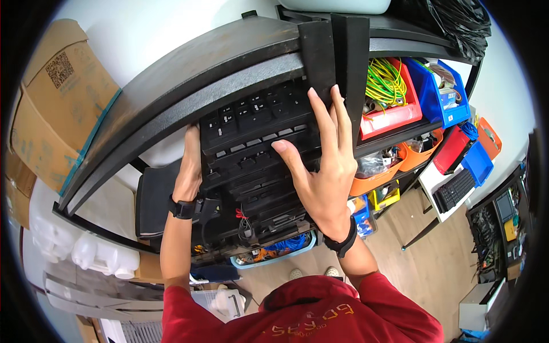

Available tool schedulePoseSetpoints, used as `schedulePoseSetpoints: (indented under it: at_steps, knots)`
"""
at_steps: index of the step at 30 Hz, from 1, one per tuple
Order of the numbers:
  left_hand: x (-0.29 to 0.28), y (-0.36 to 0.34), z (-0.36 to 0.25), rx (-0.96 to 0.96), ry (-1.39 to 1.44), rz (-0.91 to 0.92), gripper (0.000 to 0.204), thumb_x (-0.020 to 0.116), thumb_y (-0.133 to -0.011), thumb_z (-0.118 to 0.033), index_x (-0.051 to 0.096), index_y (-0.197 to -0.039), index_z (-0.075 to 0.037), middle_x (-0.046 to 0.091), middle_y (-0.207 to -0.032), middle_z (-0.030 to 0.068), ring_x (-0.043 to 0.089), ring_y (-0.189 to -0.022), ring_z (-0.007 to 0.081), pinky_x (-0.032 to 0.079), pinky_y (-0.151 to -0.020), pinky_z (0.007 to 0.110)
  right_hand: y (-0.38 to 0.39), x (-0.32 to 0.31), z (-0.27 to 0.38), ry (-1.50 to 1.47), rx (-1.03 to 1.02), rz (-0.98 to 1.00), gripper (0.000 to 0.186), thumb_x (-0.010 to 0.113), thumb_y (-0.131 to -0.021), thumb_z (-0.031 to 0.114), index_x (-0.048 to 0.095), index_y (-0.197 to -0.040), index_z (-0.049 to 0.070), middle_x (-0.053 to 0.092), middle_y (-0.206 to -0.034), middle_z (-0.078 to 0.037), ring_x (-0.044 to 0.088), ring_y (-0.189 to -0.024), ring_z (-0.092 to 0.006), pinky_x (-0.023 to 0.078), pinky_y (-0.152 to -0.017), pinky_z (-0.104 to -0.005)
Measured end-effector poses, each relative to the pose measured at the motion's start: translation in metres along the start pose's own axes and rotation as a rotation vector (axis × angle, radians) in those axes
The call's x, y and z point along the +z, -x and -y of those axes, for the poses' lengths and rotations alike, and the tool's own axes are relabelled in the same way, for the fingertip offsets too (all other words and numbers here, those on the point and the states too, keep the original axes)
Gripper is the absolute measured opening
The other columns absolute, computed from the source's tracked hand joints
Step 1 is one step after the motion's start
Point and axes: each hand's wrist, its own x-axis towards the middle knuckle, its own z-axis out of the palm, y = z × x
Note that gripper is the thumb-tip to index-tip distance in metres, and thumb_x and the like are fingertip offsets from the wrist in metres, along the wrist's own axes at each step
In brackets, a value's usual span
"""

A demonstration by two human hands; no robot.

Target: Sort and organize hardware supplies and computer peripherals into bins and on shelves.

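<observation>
A stack of black keyboards sits on a rack shelf, under the black upper shelf board. My left hand lies flat along the stack's left side, its fingertips partly hidden by the shelf edge. At the stack's right front corner is my right hand, fingers stretched out and thumb spread away. Its thumb tip is by the front edge of the upper keyboards, and its fingertips reach up to the black rack post. Neither hand is wrapped round anything that I can see.
Right of the post stand a red bin with yellow-green wire and a blue bin. Orange bins sit below. Cardboard boxes and white jugs are at left. A light blue tub of cables stands low down.
</observation>
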Motion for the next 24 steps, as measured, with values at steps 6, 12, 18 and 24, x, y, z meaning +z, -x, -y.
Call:
schedulePoseSetpoints:
  at_steps: [6,12,18,24]
  knots:
    - [0.004,-0.008,0.008,0.027,0.217,0.111,0.051,0.039,-0.106,-0.041,0.056,-0.134,-0.002,0.062,-0.123,0.0093,0.059,-0.111,0.0155,0.048,-0.095,0.028,-0.002,-0.006,0.002,-0.043,0.039,0.111,0.112,0.093,-0.065,0.033,0.034,-0.154,0.001,0.037,-0.154,-0.024,0.046,-0.134,-0.0414,0.04,-0.111,-0.0448]
    - [0.003,-0.009,0.017,0.05,0.328,0.168,0.049,0.037,-0.107,-0.04,0.057,-0.131,-0.003,0.063,-0.116,0.0069,0.062,-0.103,0.0133,0.051,-0.088,0.026,0.005,0.003,-0.008,-0.185,0.169,0.093,0.113,0.094,-0.068,0.02,0.027,-0.157,-0.001,0.05,-0.141,-0.02,0.057,-0.121,-0.0303,0.045,-0.105,-0.0379]
    - [0.0,-0.023,0.025,0.147,0.214,0.142,0.048,0.034,-0.108,-0.039,0.058,-0.127,-0.003,0.064,-0.11,0.0048,0.064,-0.095,0.0119,0.054,-0.082,0.025,0.005,0.0,-0.011,-0.294,0.218,0.158,0.1,0.086,-0.079,0.013,0.026,-0.157,0.0,0.052,-0.139,-0.021,0.058,-0.122,-0.0279,0.044,-0.107,-0.0378]
    - [0.003,-0.014,0.009,0.033,0.349,0.168,0.054,0.034,-0.108,-0.043,0.056,-0.134,0.0,0.065,-0.117,0.0065,0.065,-0.102,0.014,0.054,-0.089,0.027,0.002,0.006,-0.005,-0.372,0.239,0.05,0.085,0.082,-0.085,0.013,0.033,-0.153,-0.003,0.059,-0.133,-0.022,0.061,-0.115,-0.0252,0.048,-0.102,-0.035]
